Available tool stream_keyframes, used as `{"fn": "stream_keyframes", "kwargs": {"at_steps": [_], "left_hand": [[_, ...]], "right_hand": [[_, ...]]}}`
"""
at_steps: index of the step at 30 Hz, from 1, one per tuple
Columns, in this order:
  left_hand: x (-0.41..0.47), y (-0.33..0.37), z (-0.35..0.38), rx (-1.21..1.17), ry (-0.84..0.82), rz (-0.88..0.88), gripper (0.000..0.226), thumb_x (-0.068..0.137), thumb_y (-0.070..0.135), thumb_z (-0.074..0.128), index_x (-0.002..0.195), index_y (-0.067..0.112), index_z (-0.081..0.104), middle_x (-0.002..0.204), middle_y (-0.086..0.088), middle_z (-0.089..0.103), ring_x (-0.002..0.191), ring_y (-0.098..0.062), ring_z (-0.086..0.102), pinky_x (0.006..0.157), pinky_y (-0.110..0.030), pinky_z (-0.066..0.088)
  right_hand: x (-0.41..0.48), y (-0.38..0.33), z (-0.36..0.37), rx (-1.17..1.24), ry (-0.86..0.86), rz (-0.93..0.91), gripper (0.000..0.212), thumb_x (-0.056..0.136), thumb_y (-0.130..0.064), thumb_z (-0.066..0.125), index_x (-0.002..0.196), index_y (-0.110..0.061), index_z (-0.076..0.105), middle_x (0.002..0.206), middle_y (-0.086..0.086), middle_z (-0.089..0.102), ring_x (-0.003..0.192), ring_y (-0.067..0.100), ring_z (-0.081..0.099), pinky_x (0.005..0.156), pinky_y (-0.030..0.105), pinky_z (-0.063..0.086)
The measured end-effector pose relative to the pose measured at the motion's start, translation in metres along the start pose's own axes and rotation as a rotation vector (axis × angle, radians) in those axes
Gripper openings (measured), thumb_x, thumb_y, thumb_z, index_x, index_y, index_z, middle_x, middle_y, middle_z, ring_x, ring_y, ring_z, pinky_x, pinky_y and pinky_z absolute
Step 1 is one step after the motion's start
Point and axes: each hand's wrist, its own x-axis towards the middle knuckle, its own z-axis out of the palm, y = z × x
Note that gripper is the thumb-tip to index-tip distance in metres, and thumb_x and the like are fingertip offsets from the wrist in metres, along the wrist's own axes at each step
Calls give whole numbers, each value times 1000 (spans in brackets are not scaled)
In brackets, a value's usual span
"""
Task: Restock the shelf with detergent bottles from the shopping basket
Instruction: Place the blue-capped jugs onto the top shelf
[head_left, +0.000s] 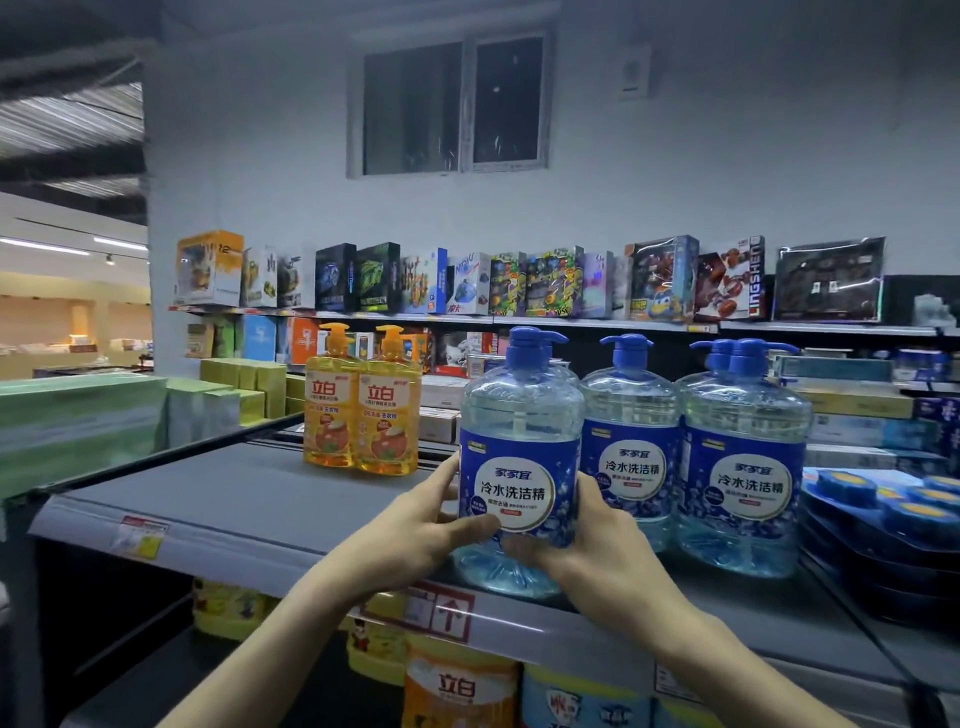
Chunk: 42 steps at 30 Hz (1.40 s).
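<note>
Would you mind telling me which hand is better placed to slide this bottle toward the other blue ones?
Left hand, probably: it presses the clear blue pump bottle's outer side, facing away from the blue-labelled neighbour bottles. The right hand sits between them.

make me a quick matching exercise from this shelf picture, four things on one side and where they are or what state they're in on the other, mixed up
Things:
1. blue bottle in front
2. two yellow bottles
3. toy boxes
4. red price tag

Places or states:
A. lined up on the top shelf under the window
B. stuck on the front edge of the shelf, below the hands
C. held at its base by the left hand and right hand
D. standing side by side at the back of the shelf, left of the blue ones

Pairs: 1-C, 2-D, 3-A, 4-B
</note>
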Motion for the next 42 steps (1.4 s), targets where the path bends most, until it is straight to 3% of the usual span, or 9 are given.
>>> {"fn": "stream_keyframes", "kwargs": {"at_steps": [9,14,17,23,27,32,37,40,42], "left_hand": [[13,-16,-8,64,25,9,54,100,37,69,148,45,47,138,22,66,125,-9,67,110,-43,53],[8,-20,0,164,61,4,43,99,50,65,139,55,48,119,40,67,115,7,67,103,-29,56],[6,-20,2,281,57,19,47,91,59,72,132,57,50,105,50,63,104,16,66,90,-17,56],[9,-20,2,322,58,10,55,90,55,76,139,43,54,126,28,71,109,11,67,99,-20,55],[8,-16,1,295,54,-17,54,90,42,81,139,37,58,126,22,73,112,5,69,100,-25,57],[-1,-9,13,371,146,-42,53,93,37,79,141,31,59,128,19,72,111,5,68,96,-16,55],[-16,6,29,569,233,-120,57,96,50,69,147,31,51,135,11,70,116,-8,67,100,-32,56],[-32,22,49,639,253,-176,52,96,51,65,143,34,49,129,9,71,109,-10,69,97,-38,59],[-44,32,64,685,266,-195,51,97,50,63,143,33,50,134,7,68,117,-13,65,102,-39,56]], "right_hand": [[11,2,12,75,23,29,73,74,-56,89,133,-48,47,116,-28,73,105,-5,70,94,32,59],[5,-1,7,85,-77,96,50,81,-57,85,119,-54,53,119,-31,69,109,-18,61,92,14,50],[5,1,3,86,-112,121,54,79,-63,83,124,-50,56,119,-32,69,108,-20,60,83,7,48],[6,6,4,72,-154,161,56,81,-58,85,128,-47,55,119,-34,70,110,-18,62,88,9,48],[7,11,5,62,-140,195,58,79,-48,90,127,-42,57,118,-28,73,109,-10,66,90,15,52],[3,5,1,16,-132,215,55,78,-45,91,122,-41,59,111,-26,74,104,-9,66,87,13,52],[-9,-11,-10,-186,-159,208,53,79,-66,72,123,-39,58,116,-16,73,107,13,69,93,41,58],[-30,-19,-32,-313,-190,172,38,91,-57,62,123,-35,62,120,-10,72,111,21,67,94,46,57],[-51,-21,-50,-390,-167,129,46,98,-57,55,138,-34,60,137,-8,66,128,21,61,105,44,52]]}}
